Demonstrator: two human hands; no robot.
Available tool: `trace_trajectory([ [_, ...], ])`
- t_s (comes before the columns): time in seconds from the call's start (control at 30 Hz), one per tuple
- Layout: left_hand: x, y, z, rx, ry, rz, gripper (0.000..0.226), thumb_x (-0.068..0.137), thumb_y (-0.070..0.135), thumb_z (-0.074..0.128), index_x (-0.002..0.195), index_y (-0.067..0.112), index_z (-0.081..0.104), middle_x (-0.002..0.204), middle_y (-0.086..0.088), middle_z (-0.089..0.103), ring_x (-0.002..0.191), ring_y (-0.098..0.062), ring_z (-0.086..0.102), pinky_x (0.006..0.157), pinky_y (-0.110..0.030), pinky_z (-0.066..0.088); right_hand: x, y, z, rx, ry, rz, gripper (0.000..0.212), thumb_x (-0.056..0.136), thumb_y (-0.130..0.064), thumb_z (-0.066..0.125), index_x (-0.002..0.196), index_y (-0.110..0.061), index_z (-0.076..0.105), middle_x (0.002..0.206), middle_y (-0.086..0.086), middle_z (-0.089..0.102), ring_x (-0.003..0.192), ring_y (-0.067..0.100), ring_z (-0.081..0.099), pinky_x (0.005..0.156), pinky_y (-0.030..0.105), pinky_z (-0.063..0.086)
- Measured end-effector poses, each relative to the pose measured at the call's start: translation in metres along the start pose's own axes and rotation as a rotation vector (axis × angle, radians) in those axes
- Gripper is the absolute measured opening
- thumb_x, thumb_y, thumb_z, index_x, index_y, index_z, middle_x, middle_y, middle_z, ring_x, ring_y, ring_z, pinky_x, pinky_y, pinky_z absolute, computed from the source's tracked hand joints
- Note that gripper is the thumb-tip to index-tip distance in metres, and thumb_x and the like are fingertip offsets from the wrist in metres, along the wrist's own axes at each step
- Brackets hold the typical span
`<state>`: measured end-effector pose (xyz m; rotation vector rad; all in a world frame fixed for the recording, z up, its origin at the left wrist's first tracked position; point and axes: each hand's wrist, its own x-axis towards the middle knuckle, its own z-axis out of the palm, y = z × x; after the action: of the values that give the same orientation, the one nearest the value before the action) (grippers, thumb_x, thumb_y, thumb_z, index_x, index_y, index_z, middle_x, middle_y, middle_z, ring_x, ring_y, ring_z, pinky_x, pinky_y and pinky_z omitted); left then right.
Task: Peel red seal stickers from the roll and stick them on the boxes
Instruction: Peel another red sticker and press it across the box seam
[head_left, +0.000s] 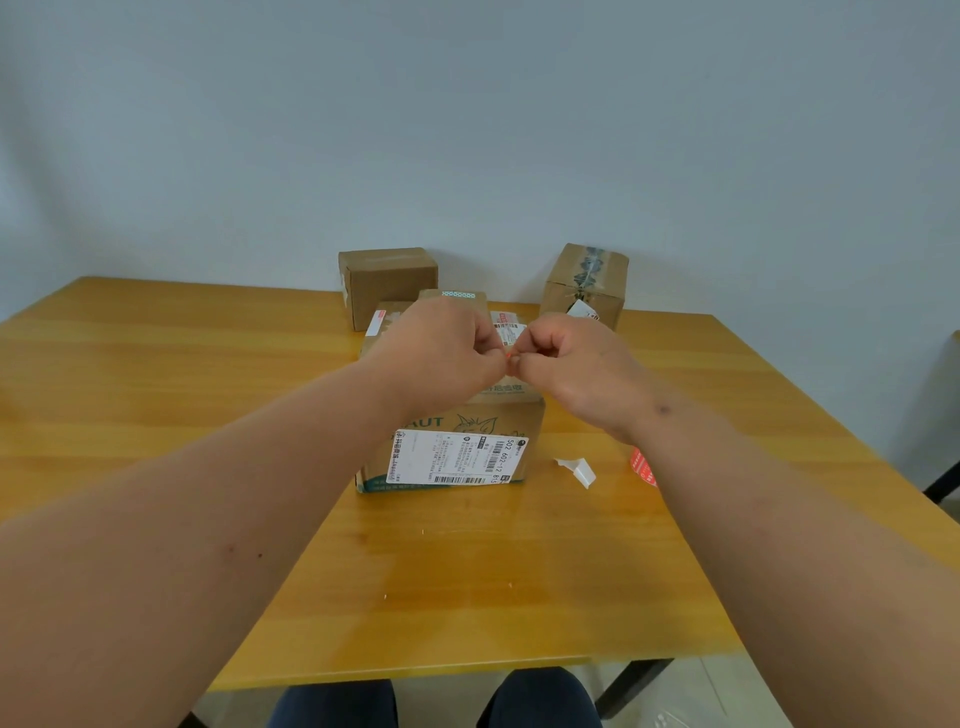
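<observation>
My left hand (441, 353) and my right hand (576, 364) meet above the nearest cardboard box (457, 447), fingers curled. Between the fingertips of both hands a small red sticker (509, 354) shows as a thin orange-red sliver; most of it is hidden. The box has a white shipping label on its front face. The red sticker roll (643, 467) lies on the table to the right, partly hidden behind my right forearm.
Three more cardboard boxes stand behind: one at back left (387, 283), one at back right (584, 283), and one (514, 325) behind my hands. A crumpled white backing scrap (579, 470) lies right of the near box. The wooden table (156, 389) ends near my knees.
</observation>
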<state>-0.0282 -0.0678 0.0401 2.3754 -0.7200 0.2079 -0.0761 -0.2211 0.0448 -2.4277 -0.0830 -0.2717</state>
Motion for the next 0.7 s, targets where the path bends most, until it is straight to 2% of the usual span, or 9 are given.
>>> trace_trajectory([
  [0.13, 0.0005, -0.0015, 0.0008, -0.020, 0.018, -0.012, 0.018, 0.084, 0.020, 0.060, 0.072, 0.011, 0.069, 0.054, 0.006, 0.055, 0.052, -0.011, 0.048, 0.063, -0.037, 0.054, 0.0012, 0.0008, 0.0005, -0.025, -0.006, -0.002, 0.021, 0.087, -0.028, 0.064, 0.077, -0.010, 0.061, 0.064, -0.017, 0.052, 0.063, 0.004, 0.046, 0.072, 0.033, 0.036],
  [0.23, -0.0001, -0.0027, 0.0009, -0.036, -0.008, -0.010, 0.020, 0.085, 0.022, 0.060, 0.076, 0.008, 0.071, 0.055, 0.002, 0.055, 0.050, -0.010, 0.044, 0.056, -0.034, 0.049, 0.0008, 0.0020, -0.0006, -0.017, -0.017, -0.006, 0.022, 0.087, -0.030, 0.065, 0.079, -0.009, 0.062, 0.072, -0.015, 0.058, 0.071, 0.007, 0.053, 0.075, 0.035, 0.042],
  [0.3, 0.0003, -0.0038, 0.0006, -0.032, -0.031, -0.001, 0.022, 0.086, 0.022, 0.061, 0.077, 0.006, 0.072, 0.055, 0.001, 0.053, 0.046, -0.007, 0.039, 0.052, -0.028, 0.042, 0.0008, 0.0020, -0.0007, -0.041, -0.032, -0.019, 0.020, 0.087, -0.031, 0.065, 0.080, -0.013, 0.063, 0.083, -0.013, 0.063, 0.082, 0.012, 0.057, 0.084, 0.042, 0.046],
  [0.37, 0.0007, -0.0048, -0.0001, -0.006, -0.050, 0.010, 0.021, 0.087, 0.021, 0.060, 0.078, 0.008, 0.073, 0.055, -0.002, 0.056, 0.044, -0.006, 0.039, 0.050, -0.026, 0.040, 0.0012, 0.0014, -0.0001, -0.085, -0.043, -0.033, 0.019, 0.088, -0.032, 0.065, 0.083, -0.014, 0.066, 0.084, -0.014, 0.060, 0.084, 0.011, 0.055, 0.089, 0.047, 0.045],
  [0.47, 0.0007, -0.0039, 0.0003, 0.077, -0.072, 0.047, 0.024, 0.088, 0.020, 0.056, 0.082, 0.004, 0.072, 0.071, -0.018, 0.067, 0.053, -0.019, 0.047, 0.052, -0.032, 0.045, 0.0026, 0.0020, 0.0008, -0.132, -0.048, -0.055, 0.015, 0.088, -0.030, 0.065, 0.080, -0.017, 0.065, 0.079, -0.016, 0.055, 0.082, 0.010, 0.052, 0.092, 0.052, 0.043],
  [0.53, -0.0001, -0.0021, 0.0007, 0.134, -0.061, 0.074, 0.025, 0.087, 0.021, 0.054, 0.077, 0.006, 0.071, 0.072, -0.016, 0.068, 0.059, -0.028, 0.055, 0.055, -0.038, 0.051, 0.0023, 0.0013, 0.0004, -0.142, -0.047, -0.057, 0.015, 0.087, -0.028, 0.064, 0.073, -0.022, 0.063, 0.080, -0.015, 0.054, 0.083, 0.011, 0.052, 0.092, 0.053, 0.042],
  [0.63, -0.0011, 0.0004, 0.0020, 0.161, -0.024, 0.091, 0.025, 0.083, 0.023, 0.054, 0.068, 0.007, 0.067, 0.066, -0.013, 0.065, 0.055, -0.024, 0.051, 0.056, -0.041, 0.052, 0.0009, -0.0012, 0.0009, -0.145, -0.022, -0.059, 0.021, 0.084, -0.022, 0.061, 0.065, -0.028, 0.057, 0.079, -0.014, 0.053, 0.081, 0.011, 0.051, 0.091, 0.053, 0.042],
  [0.7, -0.0018, 0.0019, 0.0027, 0.144, -0.007, 0.079, 0.024, 0.082, 0.023, 0.055, 0.070, 0.007, 0.069, 0.068, -0.013, 0.066, 0.059, -0.028, 0.057, 0.057, -0.042, 0.054, 0.0001, -0.0018, 0.0011, -0.145, -0.013, -0.063, 0.017, 0.082, -0.019, 0.060, 0.066, -0.024, 0.059, 0.079, -0.013, 0.053, 0.080, 0.012, 0.050, 0.090, 0.053, 0.043],
])
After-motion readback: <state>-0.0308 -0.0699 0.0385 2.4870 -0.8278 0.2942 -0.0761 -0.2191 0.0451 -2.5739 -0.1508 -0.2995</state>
